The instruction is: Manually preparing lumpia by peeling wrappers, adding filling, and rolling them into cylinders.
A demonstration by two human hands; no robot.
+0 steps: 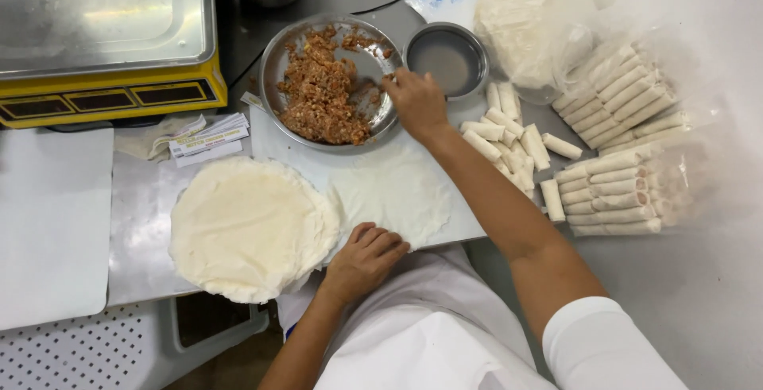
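Note:
My right hand (415, 102) reaches into the right side of a round metal bowl (278, 56) of brown minced filling (322, 92); the fingertips are bunched at the filling, and whether they hold any is hidden. My left hand (366, 259) rests knuckles-up at the near table edge, fingertips on the lower edge of a single thin wrapper (397, 191) laid flat. A round stack of pale wrappers (250, 227) lies just left of that hand.
A yellow weighing scale (103, 92) with a steel pan stands at the back left. A small metal dish (447, 58) sits right of the bowl. Loose finished rolls (509, 132) and bagged rolls (624, 152) lie at right. A white board (52, 223) is at left.

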